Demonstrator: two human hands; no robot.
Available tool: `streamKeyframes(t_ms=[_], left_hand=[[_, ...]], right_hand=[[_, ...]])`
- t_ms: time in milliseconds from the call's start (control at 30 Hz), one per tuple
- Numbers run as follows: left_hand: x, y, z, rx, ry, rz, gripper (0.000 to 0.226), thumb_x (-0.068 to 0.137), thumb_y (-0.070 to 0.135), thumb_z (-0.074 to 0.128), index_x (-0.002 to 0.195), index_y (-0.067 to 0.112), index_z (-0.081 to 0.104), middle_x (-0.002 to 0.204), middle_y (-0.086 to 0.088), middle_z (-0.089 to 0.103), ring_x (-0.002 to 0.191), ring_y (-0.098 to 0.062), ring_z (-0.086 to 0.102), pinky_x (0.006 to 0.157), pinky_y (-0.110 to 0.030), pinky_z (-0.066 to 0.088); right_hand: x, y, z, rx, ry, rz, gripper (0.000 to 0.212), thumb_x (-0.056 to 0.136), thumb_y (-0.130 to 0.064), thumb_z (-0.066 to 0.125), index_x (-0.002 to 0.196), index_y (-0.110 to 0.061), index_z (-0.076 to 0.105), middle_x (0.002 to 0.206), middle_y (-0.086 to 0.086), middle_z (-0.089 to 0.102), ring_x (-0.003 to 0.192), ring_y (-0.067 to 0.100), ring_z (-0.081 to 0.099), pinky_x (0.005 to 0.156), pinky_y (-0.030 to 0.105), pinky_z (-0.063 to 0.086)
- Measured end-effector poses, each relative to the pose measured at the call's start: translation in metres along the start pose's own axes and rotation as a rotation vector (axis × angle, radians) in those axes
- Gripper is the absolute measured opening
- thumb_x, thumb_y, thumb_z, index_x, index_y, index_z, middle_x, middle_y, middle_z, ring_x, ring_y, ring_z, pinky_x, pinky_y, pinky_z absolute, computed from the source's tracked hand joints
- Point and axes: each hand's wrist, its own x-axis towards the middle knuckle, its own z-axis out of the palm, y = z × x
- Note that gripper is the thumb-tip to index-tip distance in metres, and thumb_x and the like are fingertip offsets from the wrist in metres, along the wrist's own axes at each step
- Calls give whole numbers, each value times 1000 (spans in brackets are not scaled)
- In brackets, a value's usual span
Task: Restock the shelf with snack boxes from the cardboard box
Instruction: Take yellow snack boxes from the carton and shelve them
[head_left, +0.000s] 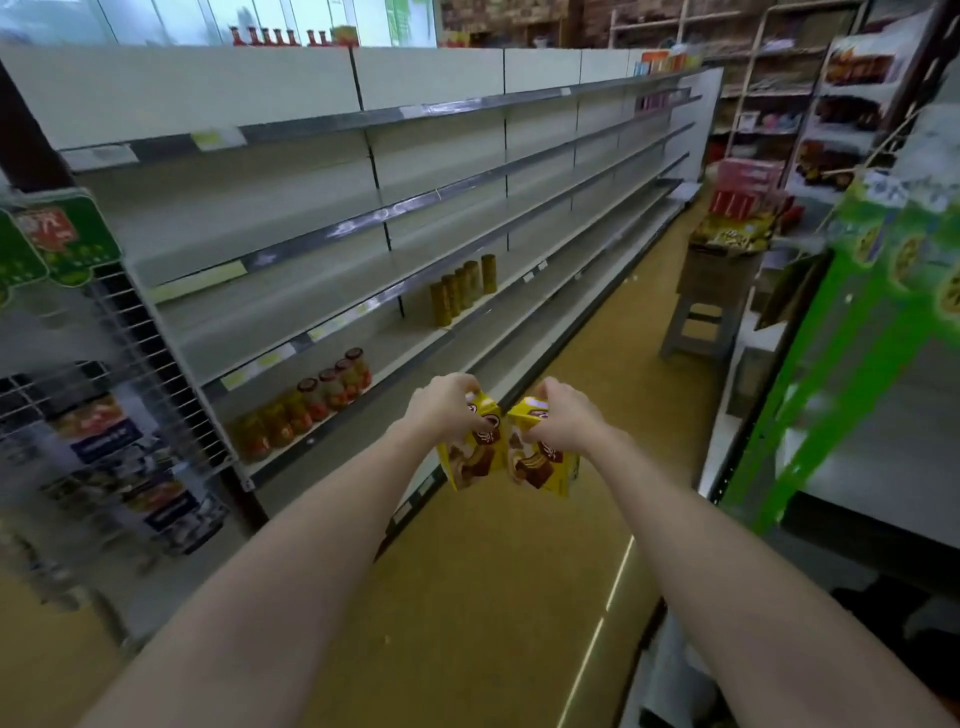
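Observation:
My left hand (447, 410) grips the top of a yellow snack box (470, 457) with brown cake pictures. My right hand (563, 415) grips a second yellow snack box (540, 467) of the same kind. Both boxes hang side by side, almost touching, above the yellow floor in front of the long grey shelf unit (363, 228) on the left. Most of its shelves are bare. The cardboard box (727, 239) with more yellow packs stands far down the aisle on a stool.
Jars of pickles (311, 405) line a low shelf near my hands; several tall gold cans (462, 291) stand further along. A wire rack with packets (104, 441) is at the left. A green display stand (841, 364) and grey stool (696, 322) are at the right.

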Motion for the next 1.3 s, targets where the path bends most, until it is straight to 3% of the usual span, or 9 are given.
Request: streamKeyframes(t_ms=[167,367,433,600,667,767,967,1133,1300], left_hand=[[46,-5,5,-111,-16,-18,63,79,40,79,134,23,55,125,-3,60,90,-14,61,61,-24,52],[125,-25,7,-220,-30,-5,64,78,33,83,135,15,58,135,-5,59,111,-19,62,60,-15,46],[158,-32,5,-268,-47,-16,61,76,33,85,130,14,62,130,-6,62,103,-16,63,55,-14,44],[249,-49,-9,-382,-116,-39,52,70,36,89,112,13,69,110,-5,68,82,-13,65,60,-24,57],[283,-57,-14,-427,-173,-24,50,69,36,89,109,13,70,109,-4,68,86,-14,65,64,-25,59],[328,-71,-18,-507,-255,-11,44,66,38,91,99,19,71,110,-5,68,100,-20,66,87,-39,58],[397,-82,-26,-585,-443,38,43,77,33,84,114,17,70,106,-3,69,85,-11,66,58,-22,54],[451,-78,-14,-625,-430,13,39,75,37,84,108,26,67,111,-1,65,100,-19,64,89,-48,58],[501,-58,-1,-792,-362,-98,43,86,32,76,121,22,55,100,3,57,87,-19,62,81,-52,58]], right_hand=[[40,3,-2,13,29,29,69,73,-28,83,132,-20,47,130,2,55,119,26,53,99,45,47],[103,1,-1,102,83,94,50,74,-34,81,112,-22,51,106,2,61,94,23,62,80,41,56],[131,-2,-3,109,107,109,46,75,-36,81,109,-17,56,105,4,60,94,23,61,82,42,56],[212,-6,-20,98,124,132,44,76,-47,81,103,-14,72,111,5,58,96,20,61,83,37,57],[240,-7,-28,110,102,143,46,79,-49,79,110,-16,72,112,3,64,100,17,62,85,33,55],[274,-8,-36,147,116,167,49,81,-49,76,117,-17,70,117,1,65,112,20,59,90,32,49],[336,0,-39,229,184,240,53,79,-54,75,113,-13,71,112,2,66,113,23,59,91,34,48],[383,16,-52,236,199,279,53,81,-54,73,116,-14,68,118,6,67,113,24,60,85,31,47],[437,47,-66,320,291,397,52,87,-44,70,125,-11,58,127,10,61,114,26,57,85,29,43]])
